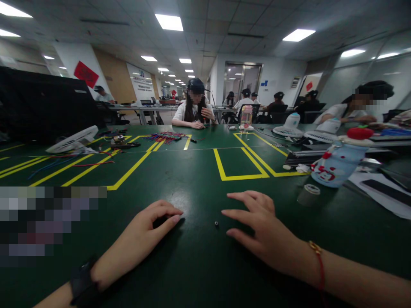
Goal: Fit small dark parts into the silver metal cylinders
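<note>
My left hand (157, 222) hovers low over the green table, thumb and forefinger closed together. A small dark thing shows at those fingertips, too small to name. To its right, a tiny dark cylindrical piece with a lighter centre (216, 223) lies on the table between my hands. My right hand (257, 222) is open, its fingers spread toward that piece without touching it. Nothing shows in the right hand's grasp. A small grey, round-topped container (308, 194) stands beyond my right forearm.
A light-blue tumbler (340, 164) with a red top stands at right, near papers and a black rail (303, 157). White fans (290, 126) lie at both sides. Coloured wires (168, 137) and yellow tape mark the far table. A person (194, 105) sits opposite; others sit beyond.
</note>
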Demonstrator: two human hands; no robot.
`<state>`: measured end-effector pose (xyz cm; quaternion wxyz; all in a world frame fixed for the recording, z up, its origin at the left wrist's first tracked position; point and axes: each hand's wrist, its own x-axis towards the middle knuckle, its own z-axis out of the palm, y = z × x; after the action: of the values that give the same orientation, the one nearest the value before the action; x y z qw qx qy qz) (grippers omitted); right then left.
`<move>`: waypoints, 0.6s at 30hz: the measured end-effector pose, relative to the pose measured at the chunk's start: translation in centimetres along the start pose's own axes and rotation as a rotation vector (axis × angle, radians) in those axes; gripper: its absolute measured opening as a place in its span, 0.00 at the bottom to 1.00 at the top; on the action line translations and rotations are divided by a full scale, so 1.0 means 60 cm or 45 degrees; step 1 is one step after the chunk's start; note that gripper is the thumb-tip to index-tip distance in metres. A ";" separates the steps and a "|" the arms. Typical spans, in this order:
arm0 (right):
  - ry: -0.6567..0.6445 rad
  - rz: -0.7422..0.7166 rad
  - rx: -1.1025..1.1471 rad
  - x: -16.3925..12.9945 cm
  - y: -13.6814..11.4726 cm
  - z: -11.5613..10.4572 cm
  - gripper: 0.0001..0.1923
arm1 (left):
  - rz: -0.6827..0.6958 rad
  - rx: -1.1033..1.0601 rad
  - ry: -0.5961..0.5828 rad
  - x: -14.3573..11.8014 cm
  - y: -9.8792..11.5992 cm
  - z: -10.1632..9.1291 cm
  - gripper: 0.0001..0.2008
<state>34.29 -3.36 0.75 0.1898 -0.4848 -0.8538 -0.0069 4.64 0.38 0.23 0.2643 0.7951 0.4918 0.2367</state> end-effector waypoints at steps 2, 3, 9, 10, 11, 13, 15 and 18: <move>-0.017 -0.027 0.063 0.026 -0.026 0.015 0.15 | 0.011 0.013 -0.001 0.000 -0.001 0.001 0.12; -0.012 -0.031 0.074 0.034 -0.030 0.018 0.12 | 0.017 0.017 0.005 -0.001 -0.002 0.001 0.12; 0.189 0.105 -0.123 0.018 0.046 -0.045 0.11 | 0.028 0.010 0.004 -0.001 -0.002 0.002 0.12; 0.235 0.157 -0.221 0.006 0.072 -0.064 0.13 | 0.028 0.004 0.001 0.000 -0.002 0.002 0.12; 0.279 0.222 -0.332 -0.008 0.100 -0.082 0.14 | 0.028 -0.001 0.002 0.000 -0.001 0.003 0.12; 0.319 0.385 -0.564 -0.039 0.155 -0.113 0.17 | 0.028 -0.008 -0.001 0.000 0.000 0.004 0.12; 0.266 0.578 -0.706 -0.066 0.204 -0.132 0.20 | 0.028 -0.009 0.004 -0.001 -0.001 0.006 0.11; 0.092 0.814 -0.615 -0.091 0.249 -0.141 0.22 | 0.023 -0.009 0.001 -0.002 -0.001 0.008 0.11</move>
<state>51.89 -1.64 4.24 0.0929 -0.7561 -0.6264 -0.1651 4.84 0.19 -0.20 0.2647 0.7985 0.4838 0.2414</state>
